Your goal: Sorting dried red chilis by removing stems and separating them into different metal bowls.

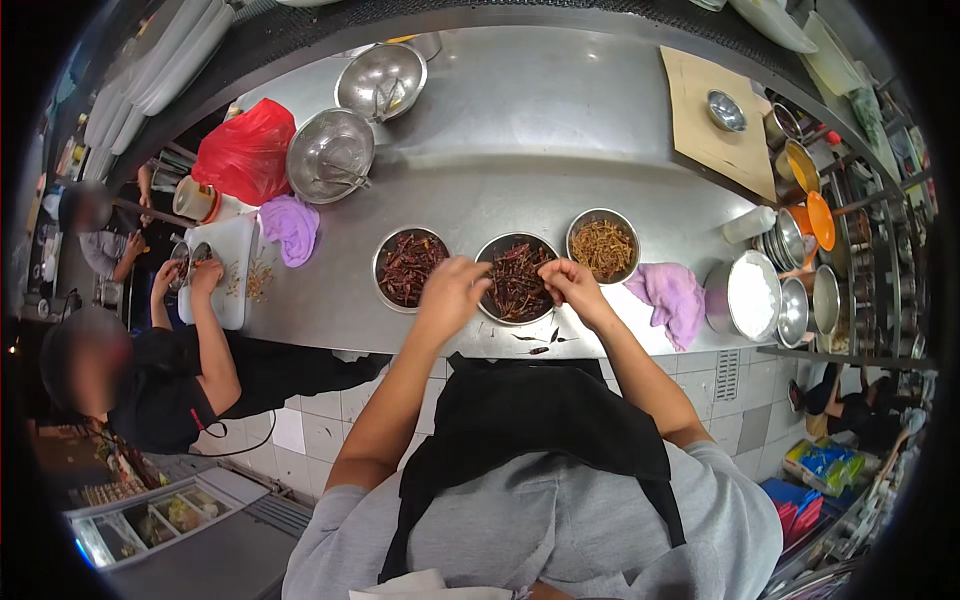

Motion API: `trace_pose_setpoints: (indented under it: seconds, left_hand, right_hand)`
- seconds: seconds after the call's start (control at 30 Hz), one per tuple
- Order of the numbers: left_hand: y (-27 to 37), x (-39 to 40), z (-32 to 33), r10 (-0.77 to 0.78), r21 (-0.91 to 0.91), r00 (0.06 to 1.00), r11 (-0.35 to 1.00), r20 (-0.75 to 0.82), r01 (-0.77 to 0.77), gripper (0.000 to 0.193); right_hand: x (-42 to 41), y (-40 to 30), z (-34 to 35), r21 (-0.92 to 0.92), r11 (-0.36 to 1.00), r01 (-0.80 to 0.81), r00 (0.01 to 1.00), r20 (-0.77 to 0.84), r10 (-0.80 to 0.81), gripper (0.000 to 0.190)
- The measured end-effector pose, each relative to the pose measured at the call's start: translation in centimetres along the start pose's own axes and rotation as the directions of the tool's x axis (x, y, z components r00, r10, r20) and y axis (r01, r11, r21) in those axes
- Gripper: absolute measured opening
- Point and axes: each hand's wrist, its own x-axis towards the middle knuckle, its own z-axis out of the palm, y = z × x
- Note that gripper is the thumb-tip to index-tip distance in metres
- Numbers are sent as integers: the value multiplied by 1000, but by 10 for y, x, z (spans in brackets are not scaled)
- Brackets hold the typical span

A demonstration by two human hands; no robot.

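Three steel bowls stand in a row on the steel counter before me. My left hand point(453, 294) is between the left bowl of dried red chilies point(409, 270) and the middle bowl of dried chilies point(517, 277), its fingertips over the middle bowl's left rim; whether it holds anything is unclear. My right hand point(568, 285) is at the middle bowl's right rim, thumb and forefinger pinched together, with what they pinch too small to tell. Behind it, the right bowl point(602, 246) holds brownish stem-like pieces. Several loose chili bits point(541, 347) lie near the counter's front edge.
A purple cloth point(670, 301) and a pot with white contents point(744, 295) are at the right. Strainers point(331, 155), a red plastic bag point(250, 152) and another purple cloth point(289, 230) lie left. A co-worker's hands point(196, 277) are over a white cutting board point(225, 259).
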Motion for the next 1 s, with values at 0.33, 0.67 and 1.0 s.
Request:
trace_pose_setpoints:
  seconds: [0.33,0.67,1.0]
  left_hand:
    - [-6,16,54,117,18,989,993,86,-119,21]
    - [27,5,29,-198,-469,907,803,372,368,30]
    - [24,-11,28,-162,-631,931,696,326,342,24]
  right_hand:
    - [-50,12,4,131,990,-56,982,-172,79,11]
    - [-33,-6,30,-36,989,140,982,-121,-144,20]
    - [-9,3,30,558,801,-216,957,284,60,12]
